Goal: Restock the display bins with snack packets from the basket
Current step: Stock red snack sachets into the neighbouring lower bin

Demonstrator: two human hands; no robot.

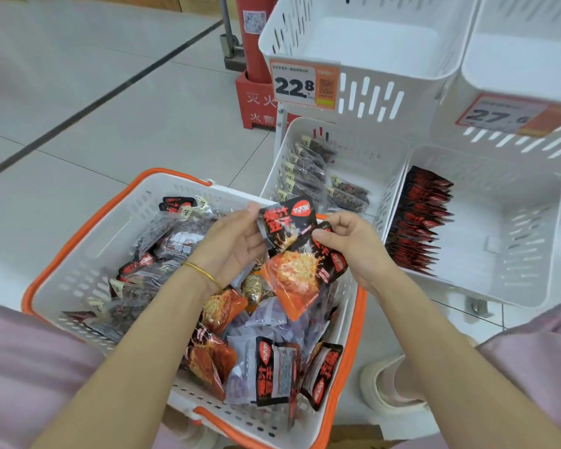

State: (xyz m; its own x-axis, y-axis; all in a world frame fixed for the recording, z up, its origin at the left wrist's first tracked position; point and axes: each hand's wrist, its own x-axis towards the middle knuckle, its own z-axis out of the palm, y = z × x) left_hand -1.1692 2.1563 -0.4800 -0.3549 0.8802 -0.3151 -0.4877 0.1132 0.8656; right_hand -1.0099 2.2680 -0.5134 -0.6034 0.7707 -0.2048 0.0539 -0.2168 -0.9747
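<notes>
The basket [85,251] sat low and left, heaped with mixed snacks. Over its far right corner my left hand [234,244] gripped the black-and-red packets [292,254] by one edge, and my right hand [357,247] pinched the same bunch from the other side. I judged this the gathering step, squaring matched packets before loading. Right of the basket, a bin [515,241] held a matching row [418,222]. The next move called for carrying the bunch there and standing it against that row.
</notes>
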